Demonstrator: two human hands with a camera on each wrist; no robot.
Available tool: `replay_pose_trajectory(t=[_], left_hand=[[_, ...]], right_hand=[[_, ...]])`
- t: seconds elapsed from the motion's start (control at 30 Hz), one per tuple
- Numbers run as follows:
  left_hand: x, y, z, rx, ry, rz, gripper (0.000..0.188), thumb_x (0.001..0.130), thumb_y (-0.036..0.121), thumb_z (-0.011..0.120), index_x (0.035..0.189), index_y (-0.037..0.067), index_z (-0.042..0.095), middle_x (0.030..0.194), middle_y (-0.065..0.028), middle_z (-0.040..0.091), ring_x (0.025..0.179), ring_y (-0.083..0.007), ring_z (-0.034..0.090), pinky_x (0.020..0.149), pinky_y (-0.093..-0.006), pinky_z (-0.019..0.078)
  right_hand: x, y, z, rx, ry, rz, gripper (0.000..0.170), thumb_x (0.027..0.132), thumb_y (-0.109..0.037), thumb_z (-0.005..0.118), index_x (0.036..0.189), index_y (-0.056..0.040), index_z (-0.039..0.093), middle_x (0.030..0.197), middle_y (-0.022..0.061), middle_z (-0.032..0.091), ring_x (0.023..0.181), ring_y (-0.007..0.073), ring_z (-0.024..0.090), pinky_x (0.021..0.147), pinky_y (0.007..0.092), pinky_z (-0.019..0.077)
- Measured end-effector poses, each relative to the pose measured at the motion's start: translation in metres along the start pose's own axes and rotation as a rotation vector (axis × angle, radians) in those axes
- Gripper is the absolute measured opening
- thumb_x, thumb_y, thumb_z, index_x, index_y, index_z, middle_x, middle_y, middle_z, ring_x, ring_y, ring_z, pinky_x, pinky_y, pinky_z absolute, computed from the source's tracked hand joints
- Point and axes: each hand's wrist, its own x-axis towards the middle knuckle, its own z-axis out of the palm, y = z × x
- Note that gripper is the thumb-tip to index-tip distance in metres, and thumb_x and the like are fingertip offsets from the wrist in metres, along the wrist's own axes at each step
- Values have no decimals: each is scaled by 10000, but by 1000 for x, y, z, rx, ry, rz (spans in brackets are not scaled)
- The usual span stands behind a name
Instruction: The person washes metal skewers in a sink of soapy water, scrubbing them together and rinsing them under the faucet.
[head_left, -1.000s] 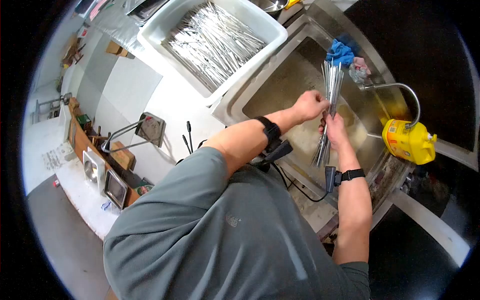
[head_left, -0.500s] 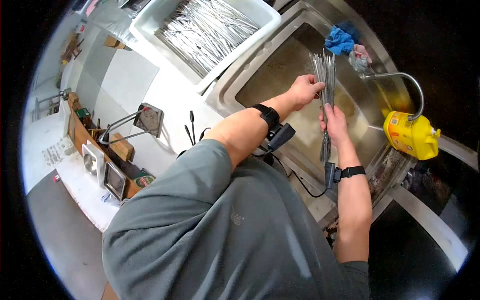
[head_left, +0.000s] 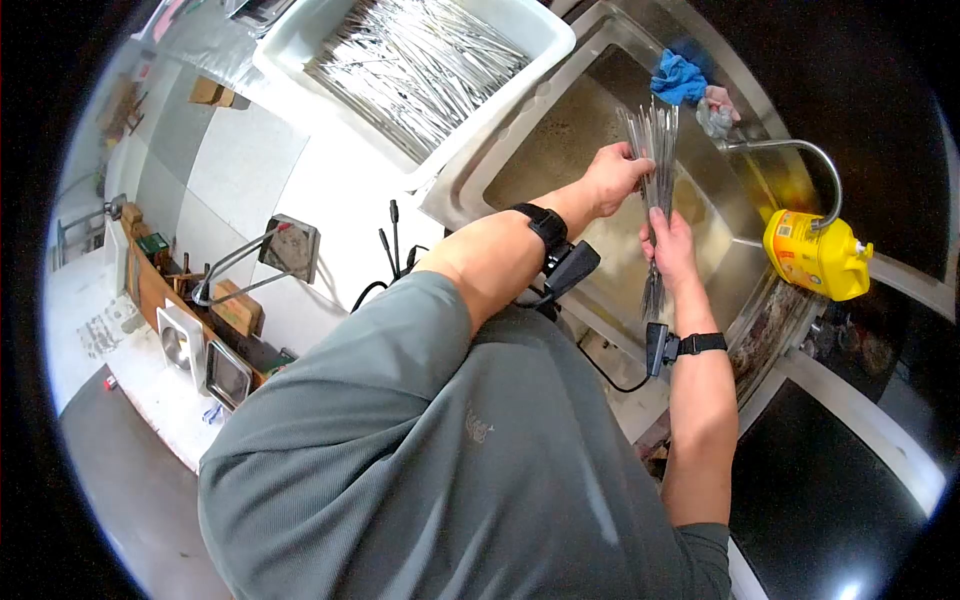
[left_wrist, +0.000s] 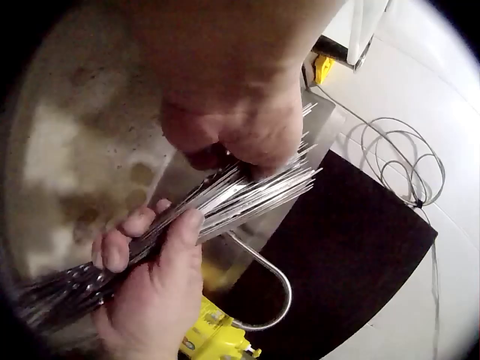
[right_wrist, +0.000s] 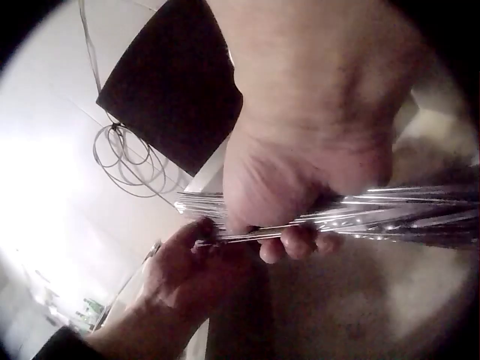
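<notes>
My right hand [head_left: 672, 248] grips a bundle of thin metal skewers [head_left: 660, 145] around its middle, over the sink. The skewers stand fanned at the far end and run down past the palm toward the wrist. My left hand [head_left: 615, 180] is at the upper part of the bundle, thumb and fingers pinching skewers at its side. From the left wrist view, the right hand [left_wrist: 154, 289] wraps the bundle with its thumb on top. In the right wrist view the left hand's fingertips [right_wrist: 201, 229] close on a few skewers at the bundle's edge.
A white tub [head_left: 415, 172] full of metal skewers stands left of the sink [head_left: 470, 195], which holds cloudy water. Blue cloth [head_left: 678, 78] lies at the sink's far corner. A curved faucet [head_left: 835, 180] and a yellow jug [head_left: 815, 255] are on the right.
The left hand has shifted slightly up along the bundle, and the bundle's top has tilted a little left. The right hand keeps its grip in nearly the same place.
</notes>
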Motion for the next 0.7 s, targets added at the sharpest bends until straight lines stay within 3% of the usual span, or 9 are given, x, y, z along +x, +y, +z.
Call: replay_pose_trajectory(t=[0.4, 0.5, 0.6, 0.7], left_hand=[[4, -1, -4, -78, 28, -1, 129, 805, 109, 608, 916, 44, 605, 787, -10, 609, 611, -105, 512, 533, -265, 399], [3, 4, -7, 22, -8, 6, 123, 810, 118, 613, 909, 46, 609, 786, -13, 610, 618, -104, 515, 536, -266, 406], [1, 7, -7, 39, 13, 27, 125, 763, 70, 605, 866, 0, 593, 735, -39, 580, 601, -121, 515, 521, -272, 414], [10, -1, -9, 50, 3, 14, 146, 816, 159, 626, 901, 41, 610, 782, -15, 608, 620, -104, 521, 526, -262, 405]], right_hand=[[3, -4, 1, -47, 17, 11, 219, 926, -307, 501, 879, -95, 469, 618, 0, 514, 428, 68, 422, 383, 208, 327], [5, -3, -1, -46, -5, -9, 224, 925, -310, 504, 872, -94, 474, 616, -2, 513, 429, 66, 422, 382, 209, 328], [4, -5, 0, -46, 19, -2, 226, 924, -310, 505, 863, -94, 479, 611, -5, 509, 428, 65, 420, 382, 209, 328], [4, -10, 1, -41, 20, 5, 229, 925, -312, 503, 848, -97, 481, 605, -8, 505, 430, 64, 420, 385, 207, 329]])
